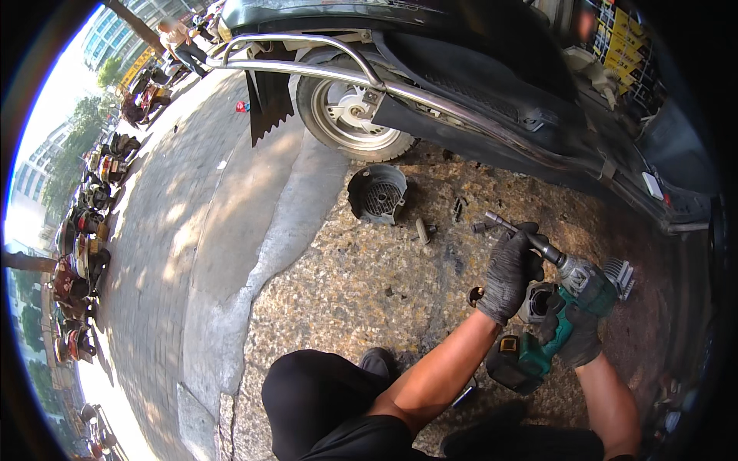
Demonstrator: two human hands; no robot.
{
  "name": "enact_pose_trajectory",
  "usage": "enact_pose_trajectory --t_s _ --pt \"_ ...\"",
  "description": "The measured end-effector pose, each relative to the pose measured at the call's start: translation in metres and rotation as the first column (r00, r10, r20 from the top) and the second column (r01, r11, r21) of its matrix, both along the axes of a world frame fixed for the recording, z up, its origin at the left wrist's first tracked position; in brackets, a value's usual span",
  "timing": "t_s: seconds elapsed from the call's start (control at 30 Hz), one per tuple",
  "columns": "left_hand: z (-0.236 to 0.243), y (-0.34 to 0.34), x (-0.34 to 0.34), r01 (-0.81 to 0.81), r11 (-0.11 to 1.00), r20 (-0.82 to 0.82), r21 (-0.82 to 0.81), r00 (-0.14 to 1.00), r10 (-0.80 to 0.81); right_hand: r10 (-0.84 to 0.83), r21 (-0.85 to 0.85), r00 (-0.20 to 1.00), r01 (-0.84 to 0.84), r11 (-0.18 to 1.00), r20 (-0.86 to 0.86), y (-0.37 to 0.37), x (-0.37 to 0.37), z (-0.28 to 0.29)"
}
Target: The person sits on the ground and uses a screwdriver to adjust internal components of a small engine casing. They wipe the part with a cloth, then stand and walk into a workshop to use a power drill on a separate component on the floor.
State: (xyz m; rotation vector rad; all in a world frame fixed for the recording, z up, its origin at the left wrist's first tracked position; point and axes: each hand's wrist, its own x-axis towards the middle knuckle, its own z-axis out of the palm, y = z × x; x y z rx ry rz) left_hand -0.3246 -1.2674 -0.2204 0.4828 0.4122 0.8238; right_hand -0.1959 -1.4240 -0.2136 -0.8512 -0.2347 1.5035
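My right hand [576, 338], in a dark glove, is closed round the handle of a green cordless impact wrench [588, 288]. Its battery [513, 359] hangs below the grip. A long socket extension [547, 250] points from the nose of the wrench up and left, with a shiny socket [498, 220] at its end. The gloved fingers of my left hand [503, 280] are closed about the extension. Below the wrench, between my hands, sits a grey metal engine part [534, 303], partly hidden. A finned metal cylinder [617, 278] lies just beyond the wrench body.
A scooter [477, 100] stands across the far side, its rear wheel [350, 115] and chrome side rail [307, 67] facing me. On the stained ground lie a black fan cover [377, 194], a small pale part [423, 230] and several bolts [459, 209]. Parked scooters [81, 253] line the left.
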Motion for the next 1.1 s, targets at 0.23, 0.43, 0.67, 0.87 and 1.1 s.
enact_pose_trajectory --t_s 0.23,0.43,0.67,0.87,1.1 --pt "0.002 0.050 -0.036 -0.088 0.936 0.311 -0.340 0.929 0.201 0.004 0.065 0.991 -0.013 0.998 0.134 -0.010 0.024 0.024" --pt "0.008 0.069 -0.053 -0.245 0.855 0.181 -0.457 0.915 0.359 0.018 0.016 0.955 -0.024 1.000 0.295 -0.028 0.029 0.028" --pt "0.020 0.047 -0.025 -0.150 0.869 0.262 -0.471 0.917 0.300 0.000 0.012 0.969 -0.003 1.000 0.247 -0.038 0.026 0.025" --pt "0.024 0.020 0.011 -0.148 0.851 0.202 -0.505 0.938 0.283 -0.066 0.010 0.932 0.067 0.998 0.357 -0.063 0.041 0.026" --pt "0.004 -0.017 0.045 0.040 0.878 0.229 -0.477 0.970 0.080 -0.137 -0.002 0.881 0.155 0.988 0.453 -0.113 0.051 0.014"
